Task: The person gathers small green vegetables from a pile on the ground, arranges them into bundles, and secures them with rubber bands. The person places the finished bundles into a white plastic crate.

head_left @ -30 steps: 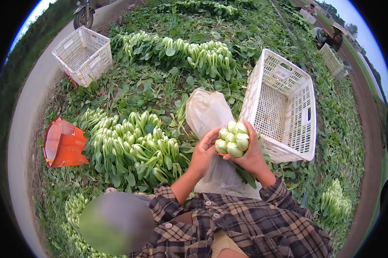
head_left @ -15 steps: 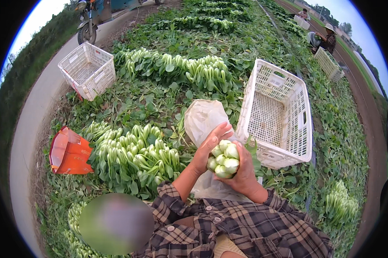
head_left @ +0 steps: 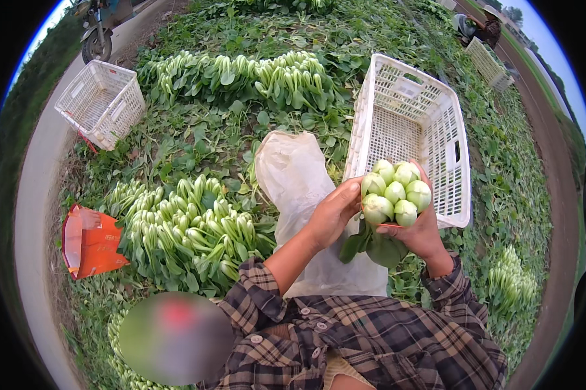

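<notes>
Both my hands hold a bunch of bok choy (head_left: 395,192), its pale stem ends facing up and dark green leaves hanging below. My left hand (head_left: 335,211) presses against the bunch's left side. Wrapped round its right side and underneath is my right hand (head_left: 427,229), whose far fingers are partly hidden. A thin strip of orange-red shows at the bunch's lower edge by my right thumb. The bunch is in front of the near end of a white plastic crate (head_left: 454,156). A whitish plastic sheet (head_left: 296,172) lies on the ground beside my left forearm.
Rows of cut bok choy lie at the left (head_left: 182,231) and farther ahead (head_left: 293,75). An orange bag (head_left: 94,244) stands left. Another white crate (head_left: 127,107) sits by the path (head_left: 36,214). A person (head_left: 490,29) crouches far right near a crate (head_left: 489,65).
My hands have moved right with the bok choy, from above the plastic sheet to the crate's near end. More of the sheet shows. The whole view has shifted slightly.
</notes>
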Tool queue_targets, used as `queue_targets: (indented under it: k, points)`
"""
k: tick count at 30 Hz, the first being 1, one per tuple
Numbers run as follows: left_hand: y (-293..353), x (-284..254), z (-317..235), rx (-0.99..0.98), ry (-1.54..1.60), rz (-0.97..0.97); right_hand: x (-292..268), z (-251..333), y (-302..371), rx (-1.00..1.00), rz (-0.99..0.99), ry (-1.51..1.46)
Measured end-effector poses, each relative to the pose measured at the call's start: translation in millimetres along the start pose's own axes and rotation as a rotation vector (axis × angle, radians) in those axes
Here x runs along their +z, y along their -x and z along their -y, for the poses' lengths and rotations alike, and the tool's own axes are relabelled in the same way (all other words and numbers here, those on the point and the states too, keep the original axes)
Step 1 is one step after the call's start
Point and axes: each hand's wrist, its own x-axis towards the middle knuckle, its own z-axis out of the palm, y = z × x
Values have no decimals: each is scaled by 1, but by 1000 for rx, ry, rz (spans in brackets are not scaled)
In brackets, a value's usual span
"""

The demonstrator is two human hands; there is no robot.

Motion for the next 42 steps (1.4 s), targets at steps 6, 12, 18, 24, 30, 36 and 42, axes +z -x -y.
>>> queue_targets:
  k: [6,12,18,24,30,36,42]
  points:
    - [9,-21,19,-293,-411,188,-97,-35,-88,187,-97,-25]
    - [107,-82,-37,-286,-163,9,-109,-202,-142,-29,197,920]
    - [224,-185,-36,-120,-434,-1026,-40,-337,-110,-219,818,843]
    - [207,-268,8,-196,-900,-1174,-39,-335,-132,289,650,715]
    - [119,-275,26,-475,-1601,-1236,0,-156,-136,372,4,207]
    - [155,-314,50,37,-1500,-1229,148,-45,-63,254,514,120]
    - [172,-316,26,-62,-960,-1132,297,-179,-22,475,702,335]
